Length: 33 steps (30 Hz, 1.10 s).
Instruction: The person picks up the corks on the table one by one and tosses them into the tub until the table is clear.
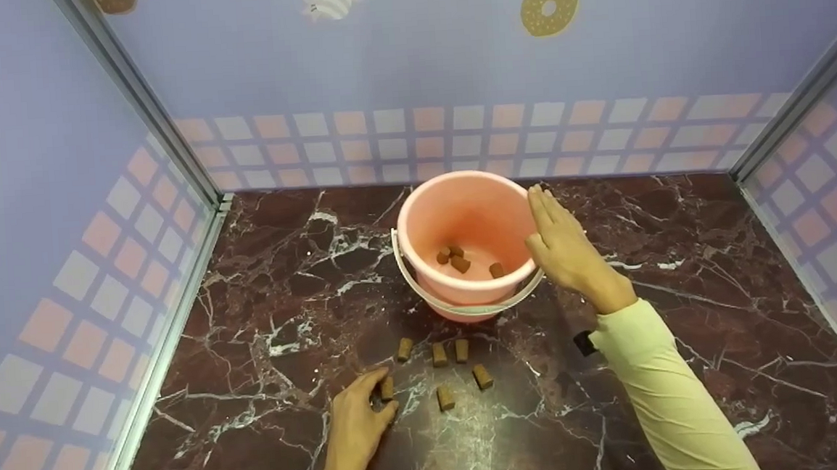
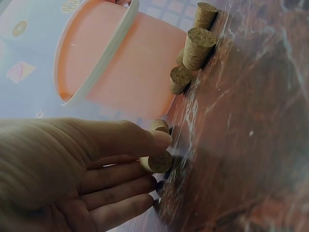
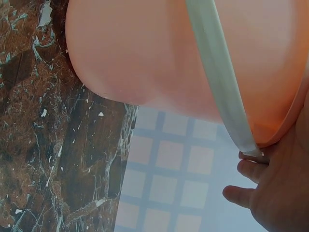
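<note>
A pink bucket (image 1: 442, 295) with a pale handle (image 1: 481, 309) hanging down its front stands on the dark marbled surface. Several corks (image 1: 459, 264) lie on its floor. In front of the bucket my left hand (image 1: 357, 420) pinches a cork (image 1: 386, 388) low over the surface; in the left wrist view the thumb partly covers this cork (image 2: 158, 163). Several loose corks (image 1: 439, 355) lie close by to the right. My right hand (image 1: 568, 247) rests against the bucket's right rim with straight fingers, near the handle's end (image 3: 248, 147) in the right wrist view.
Patterned panels (image 1: 451, 58) enclose the surface at the back and on both sides, with metal strips (image 1: 141, 99) at the corners. A small black object (image 1: 585, 342) shows beside the right sleeve (image 1: 659, 373).
</note>
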Each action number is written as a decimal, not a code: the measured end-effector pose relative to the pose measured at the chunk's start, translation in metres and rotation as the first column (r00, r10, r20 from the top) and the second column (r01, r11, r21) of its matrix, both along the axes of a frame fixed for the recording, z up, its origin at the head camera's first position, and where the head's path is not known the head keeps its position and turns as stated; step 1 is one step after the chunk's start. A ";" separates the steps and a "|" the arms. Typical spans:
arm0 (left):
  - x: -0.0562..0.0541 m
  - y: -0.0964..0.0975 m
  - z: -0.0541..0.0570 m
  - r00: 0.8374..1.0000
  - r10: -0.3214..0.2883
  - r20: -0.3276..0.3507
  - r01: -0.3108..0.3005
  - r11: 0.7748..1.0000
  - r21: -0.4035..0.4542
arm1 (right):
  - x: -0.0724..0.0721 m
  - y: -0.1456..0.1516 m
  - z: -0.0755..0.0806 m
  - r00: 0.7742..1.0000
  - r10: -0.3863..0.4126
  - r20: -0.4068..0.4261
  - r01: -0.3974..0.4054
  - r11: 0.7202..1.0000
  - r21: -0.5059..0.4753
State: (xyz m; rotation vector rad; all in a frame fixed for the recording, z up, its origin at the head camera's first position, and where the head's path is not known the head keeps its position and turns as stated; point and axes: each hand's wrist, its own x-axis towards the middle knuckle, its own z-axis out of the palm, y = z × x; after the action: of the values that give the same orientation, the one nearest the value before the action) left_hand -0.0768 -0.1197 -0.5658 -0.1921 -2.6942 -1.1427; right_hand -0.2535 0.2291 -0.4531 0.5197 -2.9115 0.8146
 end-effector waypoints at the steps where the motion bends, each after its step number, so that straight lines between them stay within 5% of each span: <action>1: 0.000 -0.001 0.000 1.000 -0.003 -0.001 0.003 1.000 -0.002 | 0.000 0.000 0.000 1.000 -0.001 0.002 0.001 1.000 -0.002; 7: -0.002 -0.004 -0.002 0.999 -0.033 -0.031 0.032 0.999 -0.023 | 0.000 0.000 0.000 1.000 -0.008 0.007 0.008 1.000 -0.003; 19: -0.006 -0.004 -0.005 0.993 -0.002 -0.116 -0.005 0.998 -0.058 | 0.000 -0.001 0.000 1.000 -0.010 -0.011 0.010 1.000 -0.004; 33: -0.009 -0.002 -0.006 0.987 0.025 -0.160 -0.024 1.000 0.012 | 0.001 0.000 0.001 1.000 -0.012 -0.018 0.011 1.000 -0.005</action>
State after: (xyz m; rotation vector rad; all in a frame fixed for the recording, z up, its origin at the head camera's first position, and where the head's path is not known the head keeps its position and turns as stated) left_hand -0.0861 -0.1215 -0.5721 -0.2377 -2.5429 -1.0845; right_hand -0.2524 0.2292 -0.4526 0.5067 -2.8925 0.8114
